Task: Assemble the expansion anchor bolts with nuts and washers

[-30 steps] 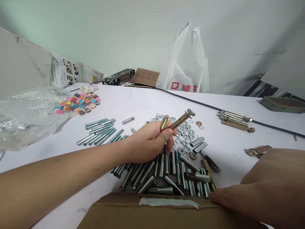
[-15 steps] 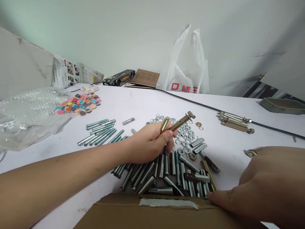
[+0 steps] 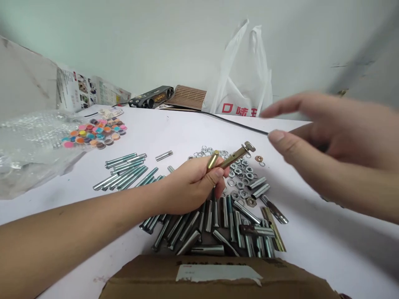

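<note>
My left hand (image 3: 193, 185) is closed around a gold-coloured expansion bolt (image 3: 234, 158), its hex head and washer pointing up to the right. A threaded gold bolt end (image 3: 213, 159) also sticks up from the same grip. My right hand (image 3: 333, 141), smeared by motion, hovers at the right with thumb and fingers apart and nothing visible in it. Below my left hand lie many metal sleeves (image 3: 247, 211) and bolts. Silver nuts and washers (image 3: 243, 168) are scattered just beyond it. A gold sleeve (image 3: 274, 230) rests at the right of the pile.
A cardboard box (image 3: 218, 284) stands at the near edge. Silver-blue bolts (image 3: 127, 176) lie in a group at left, beside colourful discs (image 3: 96, 132) and clear plastic wrap (image 3: 34, 149). A white plastic bag (image 3: 245, 79) and a black cable (image 3: 230, 123) are at the back.
My right hand has lifted from the box's edge and moved up, its fingers now spread. My left hand keeps its grip on the gold bolts, almost unmoved. The view has shifted slightly.
</note>
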A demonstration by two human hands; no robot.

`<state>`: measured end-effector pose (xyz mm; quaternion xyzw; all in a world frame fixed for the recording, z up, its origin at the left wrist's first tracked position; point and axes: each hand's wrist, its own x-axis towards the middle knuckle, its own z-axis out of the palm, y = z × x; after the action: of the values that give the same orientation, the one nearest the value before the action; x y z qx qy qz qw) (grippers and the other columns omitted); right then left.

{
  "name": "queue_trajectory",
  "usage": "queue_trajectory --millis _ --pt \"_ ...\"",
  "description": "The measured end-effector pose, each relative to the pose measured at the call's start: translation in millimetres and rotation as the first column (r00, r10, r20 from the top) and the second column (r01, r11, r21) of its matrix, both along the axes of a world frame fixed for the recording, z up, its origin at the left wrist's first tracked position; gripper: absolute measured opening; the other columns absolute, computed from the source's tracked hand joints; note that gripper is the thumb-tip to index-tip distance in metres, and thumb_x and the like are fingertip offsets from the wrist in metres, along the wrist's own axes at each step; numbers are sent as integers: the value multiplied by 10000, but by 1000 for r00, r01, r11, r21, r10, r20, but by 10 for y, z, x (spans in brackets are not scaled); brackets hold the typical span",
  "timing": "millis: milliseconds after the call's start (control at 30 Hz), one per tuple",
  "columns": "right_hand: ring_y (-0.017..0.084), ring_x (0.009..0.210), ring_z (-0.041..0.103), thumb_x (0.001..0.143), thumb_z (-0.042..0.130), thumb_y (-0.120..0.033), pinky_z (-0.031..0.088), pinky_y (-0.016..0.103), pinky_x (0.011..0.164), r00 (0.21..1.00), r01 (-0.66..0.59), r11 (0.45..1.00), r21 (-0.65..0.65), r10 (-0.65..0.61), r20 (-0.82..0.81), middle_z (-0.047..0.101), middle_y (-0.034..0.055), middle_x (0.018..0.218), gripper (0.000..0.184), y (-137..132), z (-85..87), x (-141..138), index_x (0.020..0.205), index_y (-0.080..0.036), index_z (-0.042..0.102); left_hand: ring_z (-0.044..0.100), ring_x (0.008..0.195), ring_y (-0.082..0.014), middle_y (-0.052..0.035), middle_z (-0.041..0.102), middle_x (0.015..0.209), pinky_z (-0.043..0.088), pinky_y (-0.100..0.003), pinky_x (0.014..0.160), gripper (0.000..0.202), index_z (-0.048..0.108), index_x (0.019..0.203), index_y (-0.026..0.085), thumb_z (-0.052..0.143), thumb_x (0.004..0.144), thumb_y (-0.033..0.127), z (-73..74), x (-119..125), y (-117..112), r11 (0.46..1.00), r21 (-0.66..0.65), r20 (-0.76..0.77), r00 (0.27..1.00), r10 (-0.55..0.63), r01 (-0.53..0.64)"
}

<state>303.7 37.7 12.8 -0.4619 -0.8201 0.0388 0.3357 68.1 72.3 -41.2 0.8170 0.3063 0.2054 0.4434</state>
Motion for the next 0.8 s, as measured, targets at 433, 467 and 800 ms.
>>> queue_trajectory --millis 433,467,800 --pt "86 379 383 933 515 -374 303 242 361 996 -20 999 -40 17 -91 490 -41 498 260 93 -431 -149 1138 -226 578 507 665 -86 33 552 707 428 -251 700 221 442 884 185 289 1002 293 -24 -45 14 999 31 -24 1000 15 -15" --pt "82 377 370 928 526 -379 299 241 361 995 -22 999 -46 17 -103 482 -46 490 236 114 -456 -146 1101 -226 577 511 668 -89 30 557 712 427 -253 690 226 446 878 186 294 1000 299 -27 -46 15 999 39 -36 999 26 -25" --pt "85 422 368 940 504 -306 300 216 402 947 -191 971 -144 144 -287 431 -83 534 398 267 -707 -46 1300 -227 353 517 688 -112 -4 569 769 404 -275 663 251 491 839 176 302 979 260 -28 -21 -24 965 243 -155 978 143 -103"
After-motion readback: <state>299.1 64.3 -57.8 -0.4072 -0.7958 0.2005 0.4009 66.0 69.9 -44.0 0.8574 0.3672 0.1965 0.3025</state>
